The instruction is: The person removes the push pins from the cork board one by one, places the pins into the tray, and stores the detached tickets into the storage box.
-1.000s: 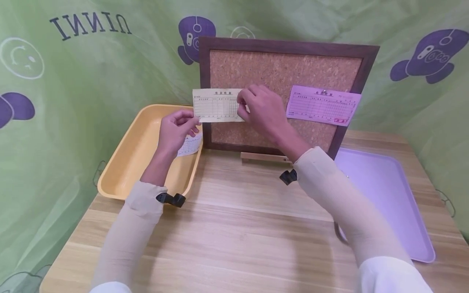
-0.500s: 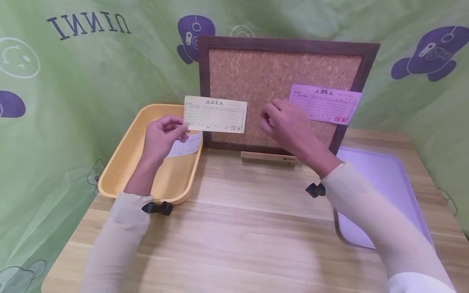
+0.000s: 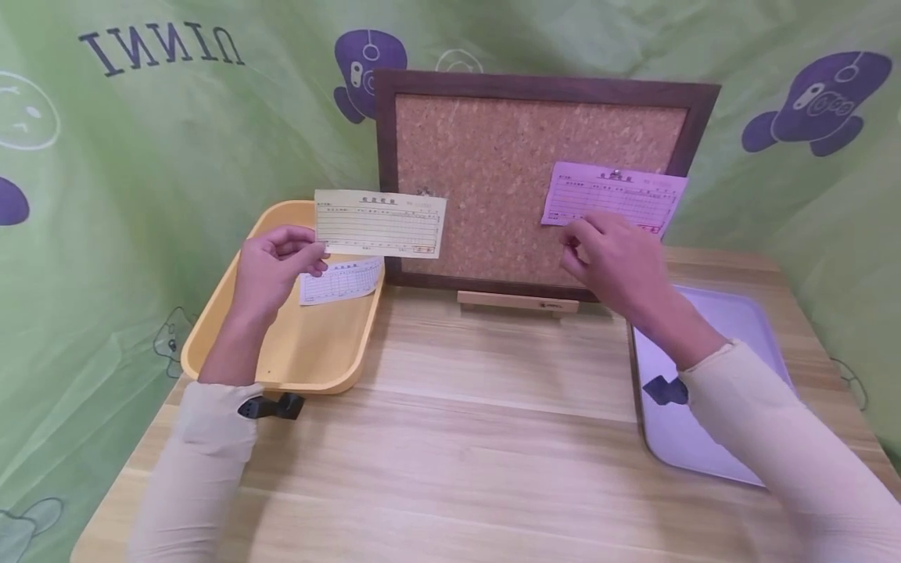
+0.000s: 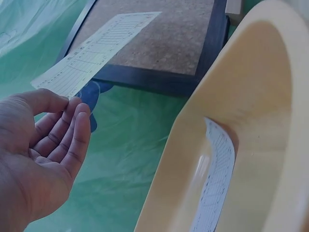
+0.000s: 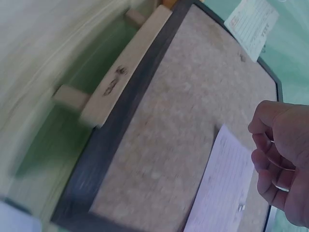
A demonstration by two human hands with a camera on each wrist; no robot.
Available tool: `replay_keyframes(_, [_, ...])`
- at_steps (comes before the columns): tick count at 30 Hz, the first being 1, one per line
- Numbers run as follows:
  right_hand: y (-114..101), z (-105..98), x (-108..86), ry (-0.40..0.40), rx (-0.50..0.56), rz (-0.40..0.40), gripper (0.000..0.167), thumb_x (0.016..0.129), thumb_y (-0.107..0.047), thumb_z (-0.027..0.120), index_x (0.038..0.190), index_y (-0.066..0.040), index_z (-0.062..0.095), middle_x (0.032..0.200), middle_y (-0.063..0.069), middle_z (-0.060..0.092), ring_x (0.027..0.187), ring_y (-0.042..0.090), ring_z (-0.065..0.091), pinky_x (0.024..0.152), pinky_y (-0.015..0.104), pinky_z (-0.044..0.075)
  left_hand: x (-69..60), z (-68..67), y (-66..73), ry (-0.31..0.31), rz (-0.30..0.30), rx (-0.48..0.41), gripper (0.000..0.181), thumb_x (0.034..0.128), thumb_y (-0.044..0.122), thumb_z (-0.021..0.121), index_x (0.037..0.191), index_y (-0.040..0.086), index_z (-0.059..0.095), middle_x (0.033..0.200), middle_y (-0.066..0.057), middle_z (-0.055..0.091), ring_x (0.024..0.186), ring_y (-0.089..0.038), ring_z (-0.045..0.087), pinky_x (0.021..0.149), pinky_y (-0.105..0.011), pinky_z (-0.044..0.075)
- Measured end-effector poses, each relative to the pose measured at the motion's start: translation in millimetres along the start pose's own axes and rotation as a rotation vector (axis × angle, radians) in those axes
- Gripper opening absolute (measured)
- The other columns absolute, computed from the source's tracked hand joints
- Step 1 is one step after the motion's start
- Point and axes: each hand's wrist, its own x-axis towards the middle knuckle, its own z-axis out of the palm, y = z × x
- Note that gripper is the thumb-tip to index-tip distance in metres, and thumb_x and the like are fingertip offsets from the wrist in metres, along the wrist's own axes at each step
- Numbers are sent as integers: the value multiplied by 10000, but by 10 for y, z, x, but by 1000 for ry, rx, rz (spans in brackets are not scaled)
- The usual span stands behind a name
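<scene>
My left hand (image 3: 269,270) pinches a cream-coloured receipt slip (image 3: 394,223) by its left end. The slip is held up in front of the cork board's left edge and partly over the yellow tray. Fingers curled, my right hand (image 3: 619,262) is in front of the lower edge of a pink receipt slip (image 3: 598,203). Nothing shows between its fingers in the right wrist view; the thumb is hidden there. A small shiny pin (image 3: 615,173) sits at the pink slip's top edge, on the cork board (image 3: 486,148). A white slip (image 4: 219,169) lies inside the yellow tray.
The yellow tray (image 3: 271,385) stands left of the dark-framed board, which rests on a wooden stand (image 3: 517,302). At the right lies a flat lilac tray (image 3: 676,434), partly under the right forearm. Another small shiny spot (image 3: 424,191) shows on the cork. Green printed cloth hangs behind.
The right hand has let go of the cream slip and moved right to the pink slip. My left hand has drawn the cream slip left, away from the board.
</scene>
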Motion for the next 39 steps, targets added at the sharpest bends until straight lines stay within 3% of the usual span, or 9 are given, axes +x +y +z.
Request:
replay_keyframes(8, [155, -113, -265, -72, -31, 36, 57, 875, -45, 661, 918, -47, 699, 837, 89, 676, 645, 254, 548, 468, 329, 362, -35, -223, -1, 39, -12, -42, 52, 909, -61, 734, 956, -50, 714, 801, -88, 733, 642, -158, 705, 615, -234, 595])
replay_keyframes(14, [260, -210, -459, -130, -57, 141, 73, 864, -47, 717, 929, -75, 700, 826, 80, 666, 631, 239, 536, 439, 327, 327, -18, -393, -38, 77, -45, -59, 55, 906, -77, 721, 944, -42, 704, 812, -111, 739, 638, -168, 709, 607, -241, 597])
replay_keyframes(19, [396, -278, -608, -131, -83, 208, 101, 850, -51, 757, 940, -70, 714, 819, 85, 674, 607, 249, 525, 420, 340, 302, -27, -522, -67, 137, -74, -42, 56, 909, -64, 728, 944, -38, 693, 819, -109, 739, 635, -166, 708, 618, -243, 601])
replay_keyframes(23, [506, -354, -732, -131, -93, 242, 80, 843, -44, 710, 919, -68, 710, 821, 85, 673, 595, 249, 547, 416, 371, 360, -41, -594, -102, 181, -109, -13, 68, 916, -40, 735, 966, -44, 688, 821, -84, 738, 654, -157, 712, 647, -241, 604])
replay_keyframes(28, [620, -401, -907, -144, -91, 271, 94, 836, -19, 707, 925, -48, 698, 852, 122, 687, 649, 274, 595, 448, 371, 408, -41, -667, -135, 207, -142, -45, 74, 907, -73, 728, 969, -50, 694, 813, -83, 742, 685, -157, 729, 668, -240, 605])
replay_keyframes(33, [704, -408, -1105, -169, -76, 319, 96, 827, -13, 721, 914, -47, 697, 835, 143, 689, 620, 277, 599, 429, 344, 387, -28, -721, -170, 183, -173, 27, 68, 911, -70, 721, 965, -32, 705, 809, -64, 744, 699, -143, 732, 676, -240, 605])
replay_keyframes(39, [763, -388, -1329, -279, -60, 397, 74, 848, -48, 710, 921, -37, 713, 822, 140, 703, 554, 226, 557, 393, 335, 352, 7, -749, -218, 118, -202, 216, 94, 937, -29, 710, 1022, -61, 683, 816, -34, 741, 710, -115, 727, 687, -245, 607])
